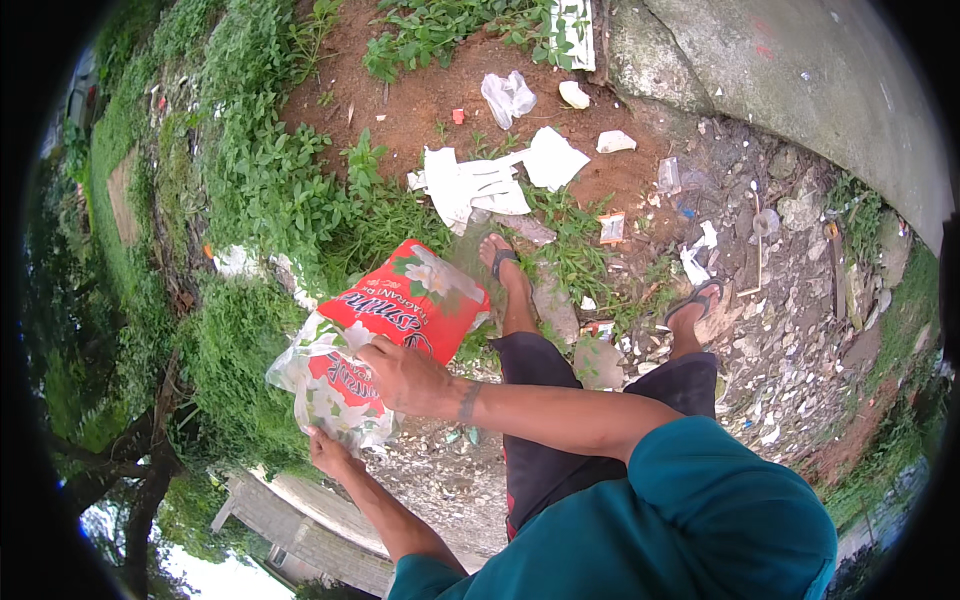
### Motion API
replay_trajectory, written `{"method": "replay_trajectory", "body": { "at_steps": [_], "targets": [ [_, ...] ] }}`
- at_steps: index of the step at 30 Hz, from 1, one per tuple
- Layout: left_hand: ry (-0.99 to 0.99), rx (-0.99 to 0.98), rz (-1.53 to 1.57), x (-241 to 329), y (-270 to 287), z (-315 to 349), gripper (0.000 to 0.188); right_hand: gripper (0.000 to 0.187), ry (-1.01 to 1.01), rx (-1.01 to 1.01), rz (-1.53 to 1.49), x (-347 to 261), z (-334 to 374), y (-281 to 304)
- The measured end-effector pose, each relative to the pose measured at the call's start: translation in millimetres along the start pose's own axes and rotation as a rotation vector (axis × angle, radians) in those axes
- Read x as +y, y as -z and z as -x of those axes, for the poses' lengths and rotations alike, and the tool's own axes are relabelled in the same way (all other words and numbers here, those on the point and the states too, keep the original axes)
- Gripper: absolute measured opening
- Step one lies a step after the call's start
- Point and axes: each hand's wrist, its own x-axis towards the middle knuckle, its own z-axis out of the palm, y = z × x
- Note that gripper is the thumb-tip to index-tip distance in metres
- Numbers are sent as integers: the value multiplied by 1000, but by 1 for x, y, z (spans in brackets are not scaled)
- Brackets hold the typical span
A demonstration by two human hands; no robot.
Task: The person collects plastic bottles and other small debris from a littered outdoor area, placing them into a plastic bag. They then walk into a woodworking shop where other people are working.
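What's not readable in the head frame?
- Contents of the red bag: head view, hidden by the printed plastic.
- Some fingers of the right hand: head view, hidden by the hand itself.
- Far end of the white panel: head view, cut off by the upper edge.
- Ground scraps: head view, too small to identify.

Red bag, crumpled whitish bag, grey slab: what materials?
Red bag: probably printed plastic film, slightly glossy; creased, translucent pale end. Crumpled whitish bag: likely thin plastic; filmy, see-through folds. Grey slab: looks like matte concrete; rough, stained surface.
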Motion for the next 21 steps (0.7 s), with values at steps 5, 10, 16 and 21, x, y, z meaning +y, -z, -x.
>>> {"method": "replay_trajectory", "body": {
  "at_steps": [5,10,16,21],
  "targets": [
    [-311,193,-288,-40,-83,20,56,47,-38,-340,171,84,-38,58],
    [-290,113,-308,-52,-68,-31,63,59,-459,308,619,243,-90,188],
    [-252,172,-494,-80,-39,-98,62,71,-510,19,1040,392,-141,226],
    [-246,184,-482,-99,-47,-108,59,81,-478,-61,1153,441,-170,204]
  ]
}}
